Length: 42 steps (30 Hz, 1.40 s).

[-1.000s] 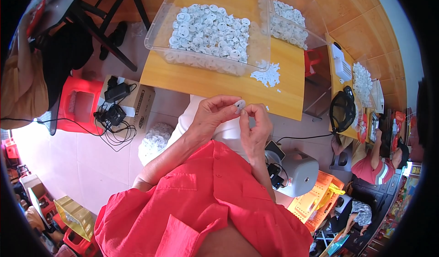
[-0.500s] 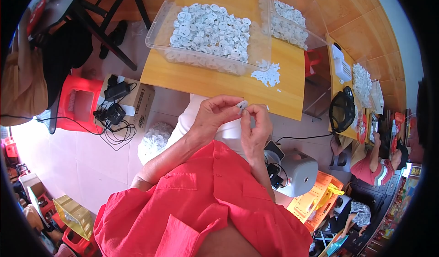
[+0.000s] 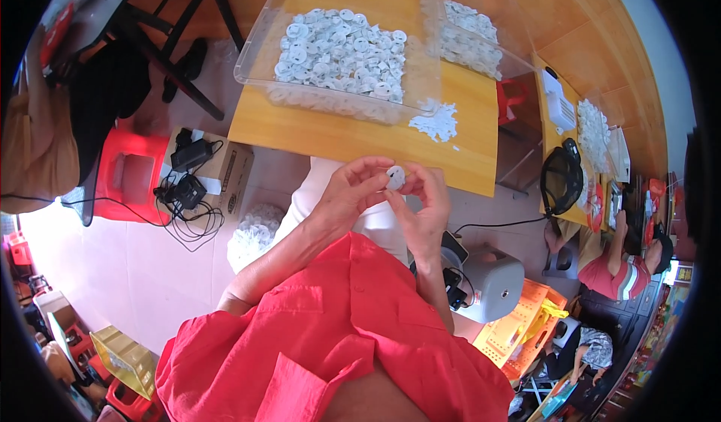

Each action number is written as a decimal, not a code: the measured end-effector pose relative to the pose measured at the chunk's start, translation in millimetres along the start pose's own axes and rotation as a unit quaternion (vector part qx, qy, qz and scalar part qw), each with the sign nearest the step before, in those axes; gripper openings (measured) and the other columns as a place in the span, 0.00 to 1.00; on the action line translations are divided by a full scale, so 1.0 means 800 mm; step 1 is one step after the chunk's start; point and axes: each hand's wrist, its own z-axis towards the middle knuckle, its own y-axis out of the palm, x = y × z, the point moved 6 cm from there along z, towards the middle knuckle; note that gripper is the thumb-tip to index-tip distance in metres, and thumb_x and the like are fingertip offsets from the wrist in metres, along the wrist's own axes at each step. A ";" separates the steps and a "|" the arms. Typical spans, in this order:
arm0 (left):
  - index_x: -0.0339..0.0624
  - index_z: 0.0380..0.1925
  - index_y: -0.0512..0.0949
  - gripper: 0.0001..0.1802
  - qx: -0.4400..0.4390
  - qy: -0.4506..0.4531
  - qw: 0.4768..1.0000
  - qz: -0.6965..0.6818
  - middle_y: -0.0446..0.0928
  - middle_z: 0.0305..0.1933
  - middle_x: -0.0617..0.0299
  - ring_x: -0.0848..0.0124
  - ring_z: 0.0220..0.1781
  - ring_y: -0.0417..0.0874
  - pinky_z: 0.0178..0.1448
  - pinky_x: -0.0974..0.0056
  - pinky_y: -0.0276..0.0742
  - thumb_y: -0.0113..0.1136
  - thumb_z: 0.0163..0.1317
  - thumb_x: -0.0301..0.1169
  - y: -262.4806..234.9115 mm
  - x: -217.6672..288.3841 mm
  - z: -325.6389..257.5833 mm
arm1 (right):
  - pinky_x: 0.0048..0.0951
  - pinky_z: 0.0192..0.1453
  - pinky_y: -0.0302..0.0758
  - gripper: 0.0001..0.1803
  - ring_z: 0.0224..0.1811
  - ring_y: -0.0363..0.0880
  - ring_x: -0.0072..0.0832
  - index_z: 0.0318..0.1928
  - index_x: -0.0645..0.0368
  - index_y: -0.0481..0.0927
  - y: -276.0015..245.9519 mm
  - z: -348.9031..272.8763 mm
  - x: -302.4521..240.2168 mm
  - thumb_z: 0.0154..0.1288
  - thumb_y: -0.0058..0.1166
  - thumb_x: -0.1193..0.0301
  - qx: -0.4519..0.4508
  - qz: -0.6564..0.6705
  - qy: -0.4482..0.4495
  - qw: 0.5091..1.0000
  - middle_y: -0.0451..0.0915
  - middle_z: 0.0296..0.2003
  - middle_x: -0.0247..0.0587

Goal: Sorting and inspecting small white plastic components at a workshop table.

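Note:
Between the fingertips of both hands is a small round white disc (image 3: 395, 177) with dark marks, its flat face turned up. My left hand (image 3: 354, 190) pinches its left edge. From the other side, the fingers of my right hand (image 3: 423, 206) grip its right edge. Both hands are held just in front of the wooden table's (image 3: 323, 138) near edge. Beyond them, a clear plastic bin (image 3: 259, 76) holds a heap of similar white discs (image 3: 342, 50). Small white pieces (image 3: 434, 122) lie in a loose pile on the table, right of the bin.
A second clear bin of white parts (image 3: 470, 35) stands at the back right. On the left are a red stool (image 3: 131, 170) and a cardboard box (image 3: 239, 170) with black adapters (image 3: 184, 189). A grey canister (image 3: 492, 283) and an orange crate (image 3: 492, 339) stand at right. Other people sit nearby.
The disc has turned from nearly edge-on to face up, showing its round face. My right fingers have opened out around its edge; both hands stay in nearly the same place.

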 end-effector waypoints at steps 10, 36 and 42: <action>0.38 0.52 0.65 0.19 0.021 -0.077 0.994 0.073 0.72 0.49 0.52 0.63 0.49 0.77 0.52 0.63 0.75 0.49 0.63 0.33 -0.009 -0.013 -0.005 | 0.22 0.33 0.73 0.16 0.30 0.75 0.25 0.37 0.63 0.76 -0.034 0.037 0.006 0.43 0.61 0.81 -0.114 -0.158 -0.013 0.981 0.74 0.31 0.39; 0.38 0.44 0.73 0.14 -0.081 -0.001 0.967 0.240 0.77 0.41 0.58 0.72 0.44 0.77 0.50 0.67 0.73 0.52 0.62 0.33 -0.011 0.072 0.003 | 0.30 0.37 0.71 0.11 0.32 0.75 0.36 0.36 0.63 0.78 -0.106 -0.005 0.151 0.49 0.58 0.78 0.016 -0.257 0.017 0.966 0.74 0.29 0.44; 0.38 0.44 0.73 0.14 -0.074 -0.036 0.967 0.239 0.76 0.42 0.58 0.71 0.43 0.78 0.49 0.66 0.74 0.51 0.62 0.34 -0.015 0.048 -0.008 | 0.33 0.40 0.71 0.16 0.36 0.72 0.38 0.40 0.62 0.77 -0.080 -0.007 0.129 0.46 0.59 0.79 -0.008 -0.369 -0.087 0.925 0.72 0.31 0.41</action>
